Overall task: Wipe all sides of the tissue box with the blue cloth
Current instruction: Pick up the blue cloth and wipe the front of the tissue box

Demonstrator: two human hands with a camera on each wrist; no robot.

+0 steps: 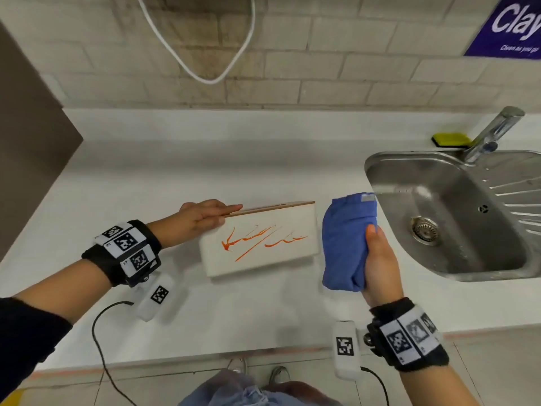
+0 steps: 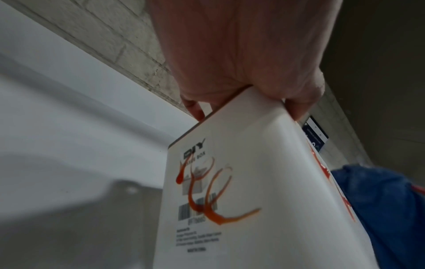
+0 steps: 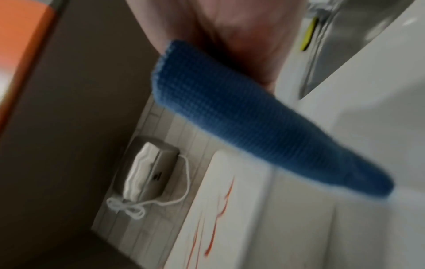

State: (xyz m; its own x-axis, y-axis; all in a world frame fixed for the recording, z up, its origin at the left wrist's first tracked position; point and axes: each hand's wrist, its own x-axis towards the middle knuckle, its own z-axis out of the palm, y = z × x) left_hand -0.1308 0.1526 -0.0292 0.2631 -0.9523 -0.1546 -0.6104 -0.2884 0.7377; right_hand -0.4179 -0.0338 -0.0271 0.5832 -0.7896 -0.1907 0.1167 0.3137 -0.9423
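A white tissue box (image 1: 260,240) streaked with orange-red sauce is tilted above the white counter, its wooden lid edge facing away from me. My left hand (image 1: 202,219) grips its left end, thumb on the near face and fingers over the top edge. The left wrist view shows the box (image 2: 257,191) with sauce loops over a barcode label on its underside, my left hand's fingers (image 2: 296,109) curled round its corner. My right hand (image 1: 377,262) holds a folded blue cloth (image 1: 347,241) just right of the box, apart from it. The cloth (image 3: 253,116) hangs from that hand above the box (image 3: 248,218).
A steel sink (image 1: 456,218) with a tap (image 1: 494,133) lies at the right, a yellow sponge (image 1: 450,139) behind it. A white cord (image 1: 202,54) hangs down the brick wall. A dark cabinet side (image 1: 32,142) stands at the left. The counter's front edge (image 1: 181,358) is near me.
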